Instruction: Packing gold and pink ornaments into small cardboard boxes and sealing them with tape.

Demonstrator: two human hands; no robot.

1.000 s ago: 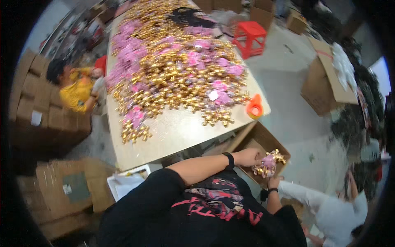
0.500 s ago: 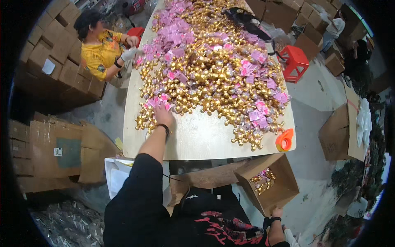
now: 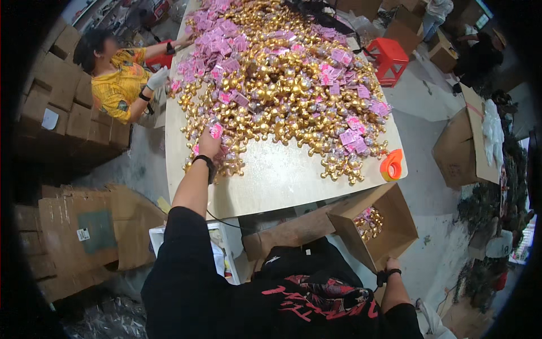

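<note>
A large heap of shiny gold figurines (image 3: 282, 96), many in clear wrap with pink tags, covers much of the pale table (image 3: 265, 181). At the heap's near left edge, my left hand (image 3: 209, 144) is closed around a pink-tagged gold figurine (image 3: 216, 131); its fingertips are partly hidden. My right hand (image 3: 393, 264) grips the near edge of an open cardboard box (image 3: 398, 229), tilted beside the table's near right corner. Several gold figurines (image 3: 370, 224) lie inside this box.
An orange tape dispenser (image 3: 390, 165) sits on the table's right corner. Across the left edge a co-worker in a yellow shirt (image 3: 118, 85) reaches to the heap. A red stool (image 3: 388, 59) stands right, a white bin (image 3: 234, 248) below the table, cardboard boxes (image 3: 99, 237) at left.
My left hand has drawn slightly back and left, its fingers closing at a pink tag. The co-worker's far arm has stretched toward the heap. My right hand stays on the box.
</note>
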